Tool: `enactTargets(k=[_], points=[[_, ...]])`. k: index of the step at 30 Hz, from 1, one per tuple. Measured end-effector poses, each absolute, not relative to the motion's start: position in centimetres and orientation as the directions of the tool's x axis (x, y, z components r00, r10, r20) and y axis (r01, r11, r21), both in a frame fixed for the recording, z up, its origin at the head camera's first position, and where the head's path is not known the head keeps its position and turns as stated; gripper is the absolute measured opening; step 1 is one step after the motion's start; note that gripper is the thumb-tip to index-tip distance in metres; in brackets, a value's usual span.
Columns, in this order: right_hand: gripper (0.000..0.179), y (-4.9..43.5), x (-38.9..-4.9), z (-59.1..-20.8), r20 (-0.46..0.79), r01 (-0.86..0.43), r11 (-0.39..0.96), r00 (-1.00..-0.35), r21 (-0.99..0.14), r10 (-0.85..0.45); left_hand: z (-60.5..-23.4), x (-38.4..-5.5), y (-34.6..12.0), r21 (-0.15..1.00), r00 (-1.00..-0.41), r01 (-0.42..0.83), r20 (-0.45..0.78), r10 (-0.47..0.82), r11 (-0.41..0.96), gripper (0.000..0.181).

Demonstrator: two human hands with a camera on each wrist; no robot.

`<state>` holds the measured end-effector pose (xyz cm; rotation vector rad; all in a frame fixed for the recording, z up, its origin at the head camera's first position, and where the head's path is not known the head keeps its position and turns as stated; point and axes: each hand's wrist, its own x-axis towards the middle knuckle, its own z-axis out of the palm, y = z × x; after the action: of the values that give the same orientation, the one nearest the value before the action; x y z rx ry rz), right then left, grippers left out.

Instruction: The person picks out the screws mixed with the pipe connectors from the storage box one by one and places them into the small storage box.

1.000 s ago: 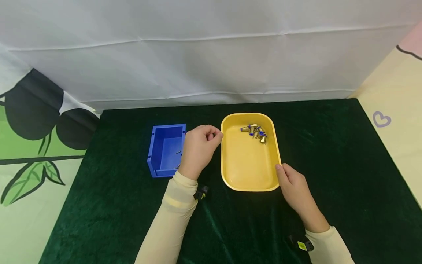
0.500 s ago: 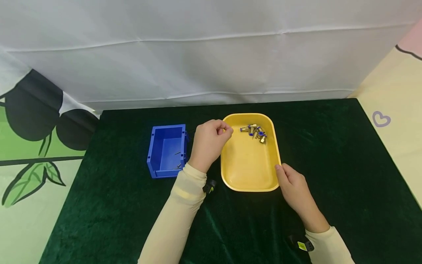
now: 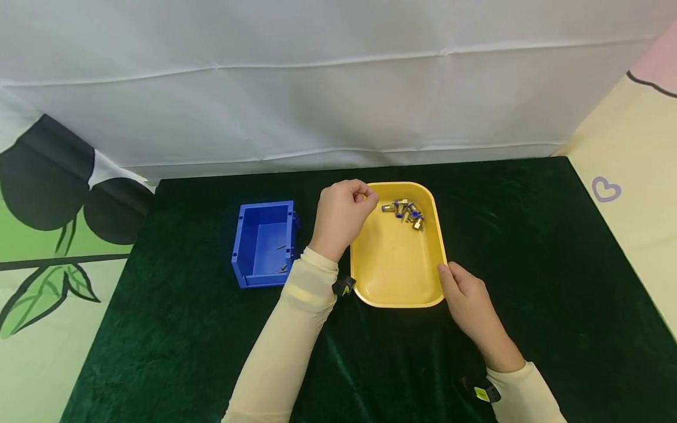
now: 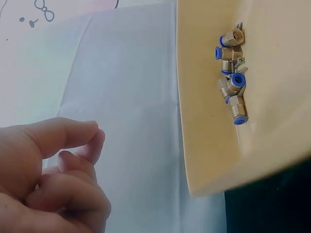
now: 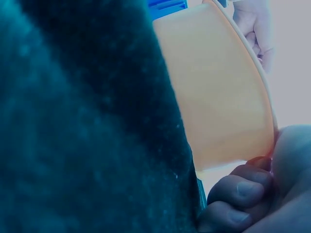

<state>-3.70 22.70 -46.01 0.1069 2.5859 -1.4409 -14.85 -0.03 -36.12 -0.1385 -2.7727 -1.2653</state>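
My left hand (image 3: 344,214) hovers over the upper left rim of the yellow tray (image 3: 396,273). Its thumb and index tips meet and the other fingers curl in; nothing shows between them in the left wrist view. Brass push-in air fittings (image 4: 233,82) with blue collars lie in a cluster at the tray's far end, with small screws (image 4: 241,60) among them. My right hand (image 3: 468,296) grips the tray's right rim near its front corner, thumb on top and fingers curled below. A blue bin (image 3: 248,281) stands left of the tray, with a few screws (image 3: 282,269) inside.
A dark green velvet cloth (image 3: 185,341) covers the table. White fabric (image 3: 317,111) hangs behind its far edge, and printed panels stand at both sides.
My left hand has moved right and away from me, from beside the blue bin to over the tray's left rim. My right hand keeps its grip on the tray.
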Motion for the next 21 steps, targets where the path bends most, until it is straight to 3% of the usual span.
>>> enactTargets(k=[9, 21], points=[[0.052, 22.7, -3.6, -46.1, -0.195, 0.154, 0.516, -0.98, -0.842, -0.025, -36.5, -16.0, 0.5, 0.738, -0.991, 0.131, 0.119, 0.064, 0.661, 0.015], [0.052, 22.7, -3.7, -46.0, -0.208, 0.168, 0.518, -0.978, -0.838, -0.019, -37.3, -17.3, 2.2, 0.731, -0.996, 0.071, 0.012, 0.091, 0.679, 0.014]])
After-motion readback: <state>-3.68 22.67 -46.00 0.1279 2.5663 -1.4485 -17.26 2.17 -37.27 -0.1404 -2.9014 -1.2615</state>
